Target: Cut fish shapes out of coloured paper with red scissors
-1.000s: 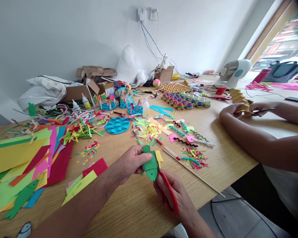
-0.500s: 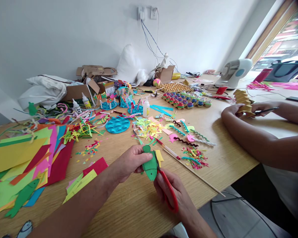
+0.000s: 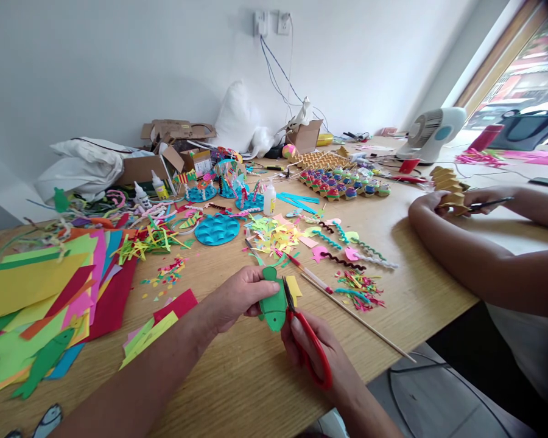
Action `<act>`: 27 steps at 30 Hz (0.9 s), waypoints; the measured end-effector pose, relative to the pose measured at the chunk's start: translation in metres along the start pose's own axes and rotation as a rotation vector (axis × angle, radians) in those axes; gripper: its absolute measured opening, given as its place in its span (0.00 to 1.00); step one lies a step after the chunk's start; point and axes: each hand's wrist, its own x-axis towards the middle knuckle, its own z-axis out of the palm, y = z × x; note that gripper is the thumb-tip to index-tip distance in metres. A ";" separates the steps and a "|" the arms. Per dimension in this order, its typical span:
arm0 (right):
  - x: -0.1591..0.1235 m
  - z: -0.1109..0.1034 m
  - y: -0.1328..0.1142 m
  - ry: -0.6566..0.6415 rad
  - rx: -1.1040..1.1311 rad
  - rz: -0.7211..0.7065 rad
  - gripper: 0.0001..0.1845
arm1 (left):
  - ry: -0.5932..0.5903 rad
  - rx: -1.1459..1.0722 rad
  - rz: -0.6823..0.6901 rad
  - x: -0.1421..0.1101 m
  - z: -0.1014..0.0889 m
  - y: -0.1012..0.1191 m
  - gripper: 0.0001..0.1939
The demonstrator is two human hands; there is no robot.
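Pinched between the thumb and fingers of my left hand (image 3: 244, 292) is a green paper fish (image 3: 274, 309), its round tail end up and its eye end pointing down toward me. My right hand (image 3: 317, 347) is closed around the red handles of a pair of scissors (image 3: 317, 362). The dark blades run alongside the fish's right edge, close to or touching it; I cannot tell whether paper lies between them. Just behind the blades a small yellow paper piece (image 3: 295, 290) rests on the table.
Coloured paper sheets (image 3: 36, 286) pile up at the left. Paper scraps (image 3: 276, 234), a blue scalloped disc (image 3: 217, 229), a glue bottle (image 3: 269, 199) and a thin wooden stick (image 3: 360, 319) lie ahead. At the right, another person's arms (image 3: 466, 243) hold cardboard (image 3: 447, 185).
The scissors have shifted slightly right and away from the fish's edge, and the fish has turned a little more upright. My left hand keeps its grip.
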 end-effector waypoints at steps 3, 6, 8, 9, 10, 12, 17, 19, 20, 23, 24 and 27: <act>0.000 -0.001 -0.001 -0.018 0.015 0.000 0.25 | -0.019 0.002 -0.004 -0.001 0.000 0.000 0.12; 0.000 -0.002 -0.001 -0.032 0.024 -0.003 0.26 | -0.032 -0.009 -0.016 -0.002 0.001 0.001 0.12; 0.000 -0.002 -0.001 -0.036 0.021 -0.001 0.26 | -0.036 -0.011 -0.014 -0.002 0.002 0.001 0.11; 0.000 -0.002 -0.001 -0.038 0.019 -0.003 0.26 | -0.033 -0.010 -0.014 -0.002 0.002 0.001 0.11; 0.000 -0.002 -0.001 -0.040 0.017 -0.007 0.26 | -0.028 -0.009 -0.015 -0.002 0.002 0.001 0.11; -0.001 -0.003 0.000 -0.042 0.011 -0.011 0.27 | -0.016 -0.006 -0.020 -0.002 0.002 0.000 0.11; -0.001 -0.004 0.001 -0.049 -0.007 -0.013 0.27 | -0.008 -0.003 -0.024 -0.002 0.003 0.001 0.12; -0.002 -0.004 0.001 -0.047 -0.010 -0.009 0.27 | -0.007 -0.004 -0.026 -0.002 0.004 0.001 0.12; -0.002 -0.004 0.000 -0.045 -0.010 -0.004 0.27 | -0.007 -0.004 -0.026 -0.002 0.004 0.001 0.12; -0.002 -0.004 0.000 -0.045 -0.006 0.008 0.27 | -0.010 0.000 -0.027 -0.002 0.004 0.002 0.12; -0.002 -0.004 0.000 -0.047 -0.003 0.010 0.27 | -0.010 0.001 -0.031 -0.002 0.003 0.002 0.12; -0.002 -0.004 0.000 -0.046 0.003 0.013 0.27 | -0.001 -0.001 -0.042 -0.002 0.003 0.002 0.12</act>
